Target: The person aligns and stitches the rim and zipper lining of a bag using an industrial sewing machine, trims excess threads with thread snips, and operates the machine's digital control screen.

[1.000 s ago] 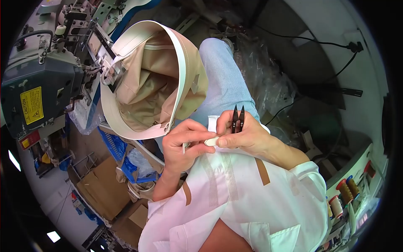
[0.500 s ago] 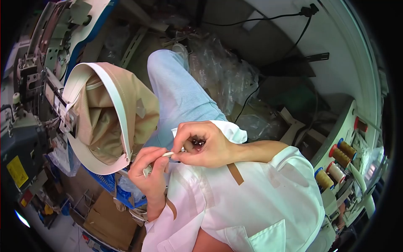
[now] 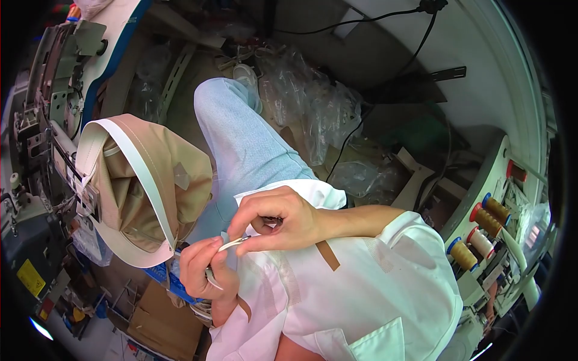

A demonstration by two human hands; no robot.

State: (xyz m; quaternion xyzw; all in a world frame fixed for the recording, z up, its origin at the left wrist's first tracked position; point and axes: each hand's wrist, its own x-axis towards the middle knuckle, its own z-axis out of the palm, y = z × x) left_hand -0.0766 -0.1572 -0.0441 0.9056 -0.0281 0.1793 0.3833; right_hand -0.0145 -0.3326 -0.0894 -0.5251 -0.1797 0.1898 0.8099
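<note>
A thin white strip (image 3: 230,244) is pinched in my left hand (image 3: 206,269), and one end curls out below the fingers. My right hand (image 3: 278,218) is closed on a small dark tool, mostly hidden in the palm; its metal tip (image 3: 245,238) shows between thumb and forefinger, touching or very close to the strip. To the left of both hands, a beige fabric bag (image 3: 189,174) with a white band round its opening hangs at the sewing machine (image 3: 45,108).
Thread spools (image 3: 462,255) stand on a machine table at the right. Clear plastic (image 3: 313,111) and black cables (image 3: 430,30) lie beyond my leg (image 3: 247,138). Cardboard (image 3: 165,319) is at the lower left.
The view has shifted, and the bag appears lower and farther left. My hands have parted slightly, showing more of the strip and the metal tip.
</note>
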